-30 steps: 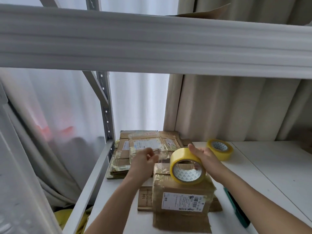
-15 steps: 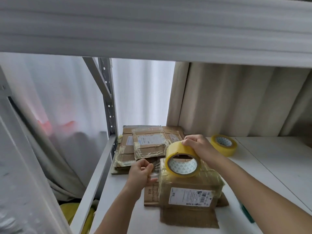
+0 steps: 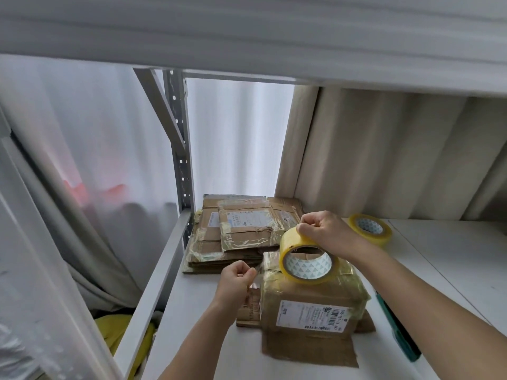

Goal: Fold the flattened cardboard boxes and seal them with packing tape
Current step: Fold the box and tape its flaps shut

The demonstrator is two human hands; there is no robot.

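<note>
A folded cardboard box (image 3: 310, 303) with a white shipping label stands on the white shelf (image 3: 208, 352), its bottom flaps spread flat. My right hand (image 3: 323, 229) grips the top of a yellow tape roll (image 3: 306, 259) held on edge above the box. My left hand (image 3: 237, 278) pinches the clear free end of the tape, stretched out to the left of the box top. A stack of flattened cardboard boxes (image 3: 241, 234) lies behind, at the shelf's back left.
A second yellow tape roll (image 3: 370, 229) lies flat behind my right forearm. A green tool (image 3: 397, 330) lies partly hidden under that forearm. The upper shelf beam (image 3: 247, 37) hangs overhead; a metal upright (image 3: 179, 149) and curtains bound the back.
My right hand shifted from the roll's side to gripping its top, lifting the roll over the box. My left hand drew the tape end down and left, away from the roll.
</note>
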